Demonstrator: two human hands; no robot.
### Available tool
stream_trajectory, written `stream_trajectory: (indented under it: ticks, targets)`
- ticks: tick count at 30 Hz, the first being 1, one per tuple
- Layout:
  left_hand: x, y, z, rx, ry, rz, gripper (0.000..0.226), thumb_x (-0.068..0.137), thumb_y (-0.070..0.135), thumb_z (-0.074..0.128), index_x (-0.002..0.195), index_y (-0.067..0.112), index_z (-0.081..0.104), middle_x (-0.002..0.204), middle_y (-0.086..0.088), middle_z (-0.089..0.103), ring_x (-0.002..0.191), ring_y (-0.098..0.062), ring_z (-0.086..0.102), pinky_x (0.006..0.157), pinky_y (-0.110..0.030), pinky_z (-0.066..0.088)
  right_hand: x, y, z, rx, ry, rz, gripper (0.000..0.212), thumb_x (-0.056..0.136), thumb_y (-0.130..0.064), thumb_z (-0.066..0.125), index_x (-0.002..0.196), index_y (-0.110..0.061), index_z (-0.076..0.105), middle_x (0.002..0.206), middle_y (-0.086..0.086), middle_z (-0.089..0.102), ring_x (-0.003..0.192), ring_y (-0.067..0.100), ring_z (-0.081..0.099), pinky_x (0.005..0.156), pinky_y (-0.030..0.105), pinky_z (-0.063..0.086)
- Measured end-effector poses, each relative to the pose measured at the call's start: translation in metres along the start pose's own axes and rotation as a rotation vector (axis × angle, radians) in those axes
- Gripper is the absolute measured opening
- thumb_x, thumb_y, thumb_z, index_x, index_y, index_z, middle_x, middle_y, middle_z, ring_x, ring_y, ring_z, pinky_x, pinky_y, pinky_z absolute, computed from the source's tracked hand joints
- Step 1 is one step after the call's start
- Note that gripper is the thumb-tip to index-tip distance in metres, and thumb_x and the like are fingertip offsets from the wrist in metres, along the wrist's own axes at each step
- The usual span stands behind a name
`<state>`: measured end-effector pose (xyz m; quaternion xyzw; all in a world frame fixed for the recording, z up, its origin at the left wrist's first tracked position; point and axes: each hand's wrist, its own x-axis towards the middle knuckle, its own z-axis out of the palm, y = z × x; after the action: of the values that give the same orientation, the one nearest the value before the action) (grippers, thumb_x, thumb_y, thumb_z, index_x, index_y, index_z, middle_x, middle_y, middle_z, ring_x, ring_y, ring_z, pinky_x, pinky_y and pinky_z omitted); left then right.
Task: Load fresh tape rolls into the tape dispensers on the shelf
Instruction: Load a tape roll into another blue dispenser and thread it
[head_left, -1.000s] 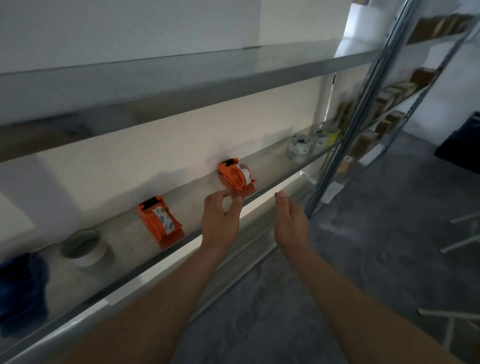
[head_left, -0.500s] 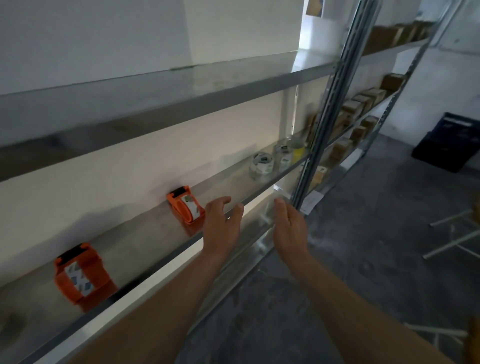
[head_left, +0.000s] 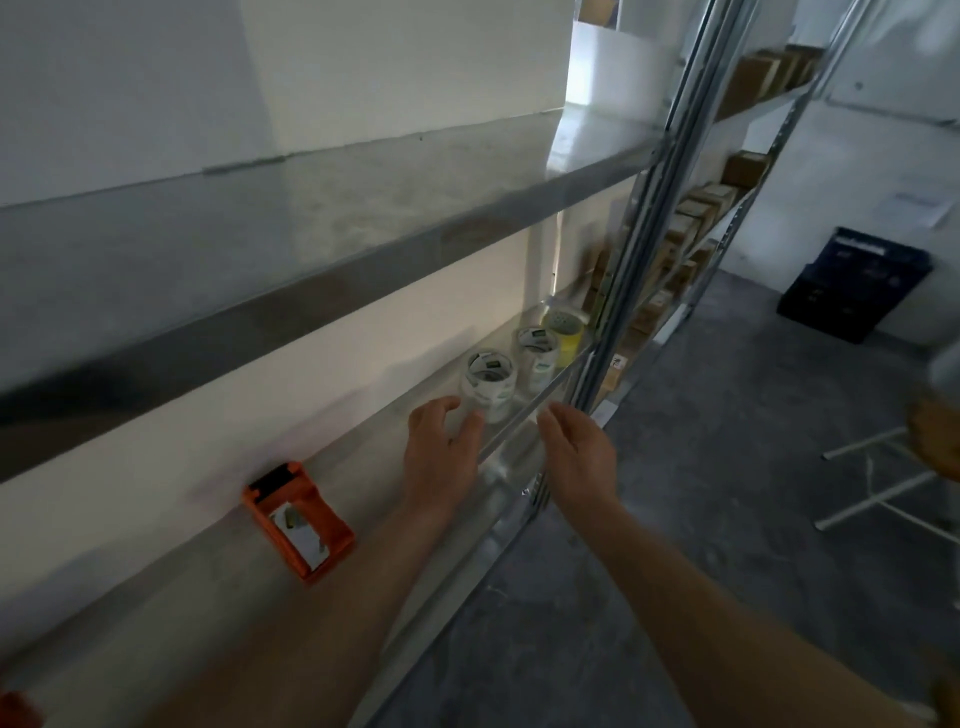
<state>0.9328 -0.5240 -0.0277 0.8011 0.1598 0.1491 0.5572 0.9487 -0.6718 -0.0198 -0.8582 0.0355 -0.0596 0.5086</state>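
Grey metal racking lines a pale wall. On its middle shelf (head_left: 171, 587) the fresh tape rolls (head_left: 488, 382) stand in short stacks at centre frame, with an orange tape dispenser (head_left: 298, 519) lying lower left of them. Your left hand (head_left: 441, 447) hovers just short of the nearest stack, fingers spread and empty; whether the thumb touches it is unclear. Your right hand (head_left: 576, 452) is also wide and holds nothing, over the shelf's front edge. You probably do best to lift only the top roll while the other hand steadies the stack. What sits in the dispenser's cradle is too blurred to tell, so check it before loading.
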Motion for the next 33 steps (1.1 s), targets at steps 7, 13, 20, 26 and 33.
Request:
stream_trajectory:
  ticks: [7,13,20,26,33]
  targets:
    - [0.053,-0.004,0.013,0.034,0.041,-0.043,0.039,0.093,0.039,0.057,0.127,0.020,0.055,0.135,0.000,0.048,0.106,-0.006,0.046,0.089,-0.026,0.040,0.069,-0.006,0.016,-0.212,-0.110,-0.006,0.056,0.084,-0.018,0.069,0.138,-0.020,0.054,0.137,0.004,0.058,0.120,0.021,0.058,0.102,0.037,0.049]
    - [0.088,-0.008,0.024,0.083,0.122,-0.134,0.040,0.095,0.044,0.053,0.127,0.021,0.055,0.135,0.000,0.052,0.107,-0.009,0.050,0.092,-0.028,0.041,0.131,0.004,0.048,-0.367,-0.304,-0.100,0.057,0.082,-0.022,0.072,0.136,-0.020,0.055,0.135,0.003,0.061,0.120,0.021,0.058,0.101,0.036,0.049]
    - [0.109,-0.010,0.034,0.126,0.214,-0.281,0.043,0.095,0.049,0.050,0.124,0.020,0.060,0.129,0.000,0.059,0.112,-0.016,0.057,0.099,-0.035,0.046,0.188,0.020,0.074,-0.652,-0.563,-0.370,0.043,0.085,-0.015,0.061,0.128,-0.018,0.061,0.123,0.005,0.068,0.110,0.022,0.064,0.092,0.031,0.052]
    - [0.110,-0.007,0.039,0.091,0.293,-0.379,0.039,0.094,0.047,0.052,0.118,0.018,0.064,0.121,-0.001,0.064,0.105,-0.017,0.059,0.089,-0.031,0.044,0.210,0.029,0.088,-0.794,-0.750,-0.382,0.034,0.089,-0.020,0.053,0.122,-0.014,0.059,0.119,0.009,0.067,0.108,0.029,0.063,0.086,0.037,0.051]
    - [0.103,-0.003,0.042,0.091,0.307,-0.430,0.043,0.095,0.050,0.048,0.116,0.016,0.064,0.110,-0.003,0.067,0.097,-0.016,0.061,0.082,-0.030,0.046,0.217,0.037,0.096,-0.851,-0.878,-0.386,0.028,0.092,-0.016,0.055,0.117,-0.007,0.063,0.117,0.012,0.067,0.108,0.029,0.063,0.091,0.037,0.052]
